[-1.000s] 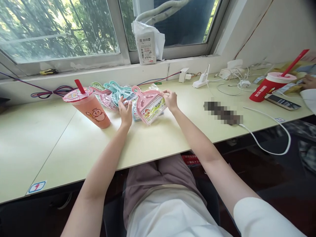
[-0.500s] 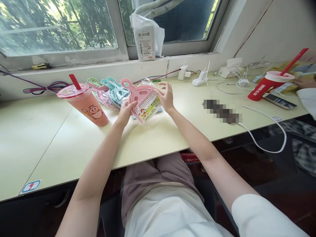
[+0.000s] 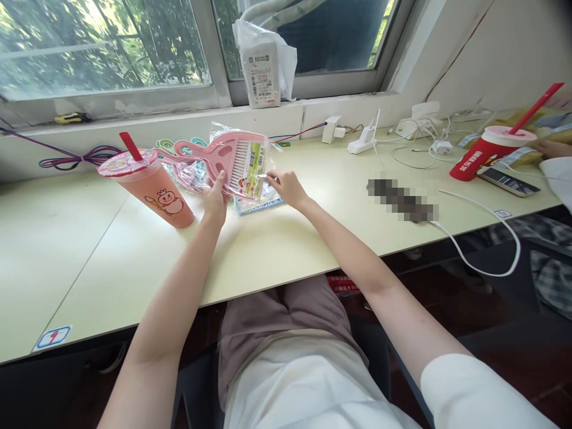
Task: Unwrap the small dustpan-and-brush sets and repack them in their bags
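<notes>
A pink mini dustpan and brush set point(image 3: 222, 156) is in clear plastic wrapping point(image 3: 273, 156), held tilted above the table. White bristles and a yellow-green label point(image 3: 254, 170) show through the film, and the handle points left. My left hand point(image 3: 215, 201) grips the set from below, thumb on its front. At the label end, my right hand point(image 3: 288, 189) has its fingers pinched together on the edge of the wrapping. Behind lie more wrapped sets point(image 3: 187, 174) in pink and green, partly hidden. Below the held set lies a blue-edged packet point(image 3: 257, 207).
A pink drink cup point(image 3: 167, 199) with a red straw stands left of my left hand. To the right are a blurred-out object point(image 3: 402, 201), a white cable point(image 3: 513, 256), a power strip point(image 3: 361, 143), a red cup point(image 3: 473, 158), a phone point(image 3: 509, 182) and another person's sleeve point(image 3: 558, 179).
The wrapped set has turned so its handle points more to the left and its label end to the right. My right hand's fingers have come down and closed on the wrapping's edge.
</notes>
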Demonstrator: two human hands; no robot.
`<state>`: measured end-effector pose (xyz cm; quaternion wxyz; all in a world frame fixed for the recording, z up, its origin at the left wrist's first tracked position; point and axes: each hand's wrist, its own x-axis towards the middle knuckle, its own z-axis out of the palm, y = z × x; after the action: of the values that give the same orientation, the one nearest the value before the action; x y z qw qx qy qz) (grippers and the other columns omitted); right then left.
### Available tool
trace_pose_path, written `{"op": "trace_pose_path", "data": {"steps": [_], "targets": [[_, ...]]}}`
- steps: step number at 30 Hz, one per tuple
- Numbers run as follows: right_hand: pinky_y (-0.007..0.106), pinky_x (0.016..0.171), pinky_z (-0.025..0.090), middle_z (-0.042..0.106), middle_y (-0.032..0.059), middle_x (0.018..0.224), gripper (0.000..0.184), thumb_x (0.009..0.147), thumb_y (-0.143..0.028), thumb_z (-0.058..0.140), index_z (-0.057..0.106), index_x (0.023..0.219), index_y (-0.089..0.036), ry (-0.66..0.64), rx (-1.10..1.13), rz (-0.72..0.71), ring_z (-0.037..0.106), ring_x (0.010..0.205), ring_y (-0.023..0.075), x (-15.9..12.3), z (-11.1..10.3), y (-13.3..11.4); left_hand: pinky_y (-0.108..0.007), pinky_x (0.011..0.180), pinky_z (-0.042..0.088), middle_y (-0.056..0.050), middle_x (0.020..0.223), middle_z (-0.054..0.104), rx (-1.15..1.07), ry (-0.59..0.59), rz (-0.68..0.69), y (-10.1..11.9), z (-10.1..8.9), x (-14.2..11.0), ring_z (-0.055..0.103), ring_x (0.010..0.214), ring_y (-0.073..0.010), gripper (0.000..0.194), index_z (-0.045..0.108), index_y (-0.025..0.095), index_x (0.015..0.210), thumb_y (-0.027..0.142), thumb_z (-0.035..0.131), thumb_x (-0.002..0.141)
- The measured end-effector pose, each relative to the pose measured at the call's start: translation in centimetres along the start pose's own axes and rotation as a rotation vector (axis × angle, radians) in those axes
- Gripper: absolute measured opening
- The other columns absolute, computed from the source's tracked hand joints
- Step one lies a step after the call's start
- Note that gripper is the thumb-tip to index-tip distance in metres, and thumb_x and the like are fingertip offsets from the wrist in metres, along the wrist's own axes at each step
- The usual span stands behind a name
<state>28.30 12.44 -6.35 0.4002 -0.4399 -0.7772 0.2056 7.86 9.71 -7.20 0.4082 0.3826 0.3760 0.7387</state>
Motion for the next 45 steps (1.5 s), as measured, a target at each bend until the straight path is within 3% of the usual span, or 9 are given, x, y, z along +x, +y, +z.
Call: {"op": "trace_pose_path", "data": {"steps": [4, 9, 12, 16, 25, 32, 38, 41, 45], "targets": [[0.026, 0.056, 0.044, 0.065, 0.0004, 0.079, 0.048, 0.078, -0.064, 0.079, 0.066, 0.094, -0.021, 0.086, 0.622, 0.184, 0.059, 0.055, 0.0124, 1.0, 0.2, 1.2, -0.027, 0.089, 0.063, -0.004, 0.099, 0.075, -0.036, -0.087, -0.084, 0.2, 0.4, -0.5, 0.074, 0.108, -0.0211, 0.031, 0.066, 0.021, 0.108, 0.042, 0.076, 0.088], [0.021, 0.065, 0.050, 0.067, -0.0012, 0.081, 0.045, 0.070, -0.053, 0.088, 0.061, 0.087, -0.021, 0.142, 0.855, 0.265, 0.062, 0.072, 0.0109, 1.6, 0.1, 1.9, -0.027, 0.087, 0.062, -0.004, 0.110, 0.075, -0.055, -0.120, -0.152, 0.5, 1.0, -1.1, 0.072, 0.111, -0.0200, 0.033, 0.066, 0.023, 0.117, 0.045, 0.070, 0.093], [0.022, 0.068, 0.051, 0.071, -0.0001, 0.089, 0.045, 0.067, -0.049, 0.090, 0.064, 0.092, -0.021, 0.045, 0.899, 0.268, 0.064, 0.080, 0.0123, 1.5, 0.4, 2.0, -0.029, 0.086, 0.062, -0.005, 0.113, 0.074, -0.022, -0.150, -0.179, 0.6, 0.9, -1.0, 0.072, 0.111, -0.0217, 0.039, 0.065, 0.024, 0.121, 0.052, 0.065, 0.094], [0.019, 0.053, 0.044, 0.070, -0.0025, 0.078, 0.044, 0.062, -0.040, 0.094, 0.065, 0.088, -0.021, -0.009, 0.933, 0.356, 0.056, 0.061, 0.0086, 1.4, 0.8, 2.2, -0.032, 0.082, 0.063, -0.007, 0.107, 0.075, 0.042, -0.181, -0.221, 0.5, 0.4, -0.8, 0.074, 0.104, -0.0233, 0.049, 0.065, 0.024, 0.122, 0.063, 0.061, 0.093], [0.018, 0.038, 0.021, 0.060, -0.0040, 0.059, 0.040, 0.053, -0.027, 0.096, 0.066, 0.078, -0.015, -0.016, 0.903, 0.341, 0.035, 0.042, 0.0027, 1.9, -2.7, 2.2, -0.027, 0.072, 0.060, -0.005, 0.094, 0.074, -0.008, 0.071, -0.188, -0.3, 0.1, 0.4, 0.073, 0.085, -0.0177, 0.041, 0.063, 0.023, 0.111, 0.060, 0.060, 0.094], [0.020, 0.042, 0.016, 0.060, -0.0044, 0.064, 0.032, 0.062, -0.030, 0.089, 0.068, 0.082, -0.016, -0.002, 0.811, 0.248, 0.027, 0.046, 0.0031, 1.2, -6.0, 3.1, -0.028, 0.075, 0.058, -0.011, 0.107, 0.076, 0.102, -0.126, -0.107, 2.1, -1.6, 0.6, 0.074, 0.097, -0.0214, 0.063, 0.061, 0.023, 0.126, 0.074, 0.044, 0.092], [0.020, 0.045, 0.021, 0.064, -0.0012, 0.068, 0.037, 0.057, -0.028, 0.093, 0.071, 0.083, -0.015, -0.251, 0.690, 0.264, 0.040, 0.053, 0.0061, 0.5, -5.7, 2.0, -0.022, 0.060, 0.051, -0.006, 0.087, 0.075, 0.361, -0.383, -0.171, 1.7, -1.0, -0.7, 0.069, 0.073, -0.0158, 0.044, 0.075, 0.018, 0.097, 0.054, 0.082, 0.073], [0.020, 0.045, 0.020, 0.064, -0.0003, 0.068, 0.033, 0.059, -0.026, 0.093, 0.071, 0.080, -0.014, -0.188, 0.696, 0.261, 0.038, 0.052, 0.0054, 0.7, -5.8, 2.3, -0.021, 0.055, 0.050, -0.004, 0.075, 0.071, 0.285, -0.284, -0.142, 1.2, -1.1, -0.2, 0.065, 0.062, -0.0132, 0.036, 0.075, 0.017, 0.087, 0.051, 0.082, 0.076], [0.018, 0.042, 0.019, 0.064, -0.0004, 0.068, 0.019, 0.068, -0.018, 0.085, 0.069, 0.078, -0.014, 0.051, 0.782, 0.245, 0.034, 0.049, 0.0039, 1.3, -6.6, 4.1, -0.020, 0.054, 0.053, 0.002, 0.061, 0.061, 0.173, 0.020, -0.099, 1.3, -2.3, 1.8, 0.065, 0.056, -0.0122, 0.025, 0.066, 0.019, 0.080, 0.041, 0.077, 0.084]]}}
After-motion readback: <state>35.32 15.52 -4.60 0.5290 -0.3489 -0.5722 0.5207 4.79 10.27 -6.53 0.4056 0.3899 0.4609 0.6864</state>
